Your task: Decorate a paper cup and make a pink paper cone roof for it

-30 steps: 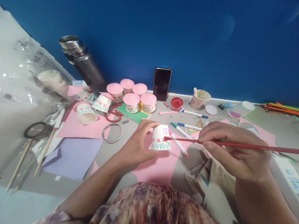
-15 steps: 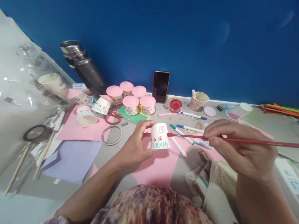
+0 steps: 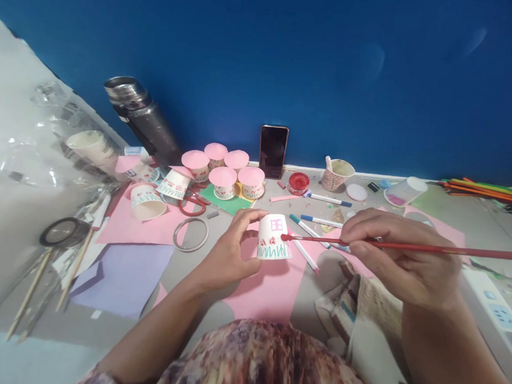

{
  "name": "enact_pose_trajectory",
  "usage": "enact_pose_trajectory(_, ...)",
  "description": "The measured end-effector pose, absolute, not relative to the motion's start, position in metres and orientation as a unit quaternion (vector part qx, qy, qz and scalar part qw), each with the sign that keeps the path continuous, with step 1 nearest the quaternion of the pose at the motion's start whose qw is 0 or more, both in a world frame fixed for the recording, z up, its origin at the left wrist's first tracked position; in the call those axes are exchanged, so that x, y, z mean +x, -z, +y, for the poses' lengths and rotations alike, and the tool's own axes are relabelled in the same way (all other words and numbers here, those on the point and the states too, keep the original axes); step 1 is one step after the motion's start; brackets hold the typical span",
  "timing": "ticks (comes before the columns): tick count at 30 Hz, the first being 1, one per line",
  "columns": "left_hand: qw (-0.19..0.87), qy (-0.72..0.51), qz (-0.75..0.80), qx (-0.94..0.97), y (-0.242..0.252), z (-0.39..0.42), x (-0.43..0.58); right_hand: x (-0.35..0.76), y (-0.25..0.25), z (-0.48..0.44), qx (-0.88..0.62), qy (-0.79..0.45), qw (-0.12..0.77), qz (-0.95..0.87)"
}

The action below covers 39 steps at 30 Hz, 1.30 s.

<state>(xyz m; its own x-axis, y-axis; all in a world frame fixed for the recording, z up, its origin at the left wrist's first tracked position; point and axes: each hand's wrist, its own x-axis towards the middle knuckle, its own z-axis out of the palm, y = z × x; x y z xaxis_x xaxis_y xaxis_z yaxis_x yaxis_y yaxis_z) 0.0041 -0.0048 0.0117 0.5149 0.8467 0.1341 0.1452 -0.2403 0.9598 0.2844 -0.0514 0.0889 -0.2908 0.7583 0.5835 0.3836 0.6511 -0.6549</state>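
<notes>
My left hand [image 3: 233, 252] is closed around the left side of an upside-down white paper cup [image 3: 273, 249]. A purple window, red blossoms and green zigzag grass are marked on the cup. Between the fingers of my right hand [image 3: 403, 258] is a long red paintbrush [image 3: 323, 240]. Its red-loaded tip meets the cup's wall beside the blossoms, under the window. Behind the cup stands a round pot of red paint [image 3: 298, 184]. Several decorated cups with pink paper roofs [image 3: 222, 177] stand farther back on the left.
Felt-tip pens [image 3: 310, 227] lie behind the cup. A phone [image 3: 273, 150] leans on the blue wall. Farther left are a thermos [image 3: 142, 120], red scissors [image 3: 192, 205], tape rolls [image 3: 191, 235] and purple paper [image 3: 120, 279]. At right are a cloth [image 3: 375, 305] and a power strip [image 3: 495, 314].
The brush tip has gone from just off the cup's right edge onto its front wall. My right hand has shifted slightly left. The view has tilted a little.
</notes>
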Motion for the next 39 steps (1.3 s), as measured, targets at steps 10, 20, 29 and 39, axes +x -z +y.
enact_pose_trajectory(10, 0.508, -0.342, 0.349, 0.709, -0.0125, -0.0046, 0.0037, 0.2851, -0.0885, -0.0514, -0.373, -0.189, 0.455, -0.786)
enact_pose_trajectory(20, 0.506, -0.34, 0.345, 0.714, -0.0104, -0.0042, 0.0032, 0.2846, -0.0888, -0.0527, -0.373, -0.195, 0.48, -0.77)
enact_pose_trajectory(29, 0.505, -0.338, 0.345, 0.715, -0.0094, -0.0049, 0.0041, 0.2879, -0.0881, -0.0529, -0.377, -0.198, 0.472, -0.772)
enact_pose_trajectory(39, 0.501, -0.325, 0.35, 0.722, -0.013, -0.0045, 0.0054, 0.2866, -0.0889, -0.052, -0.37, -0.197, 0.453, -0.787)
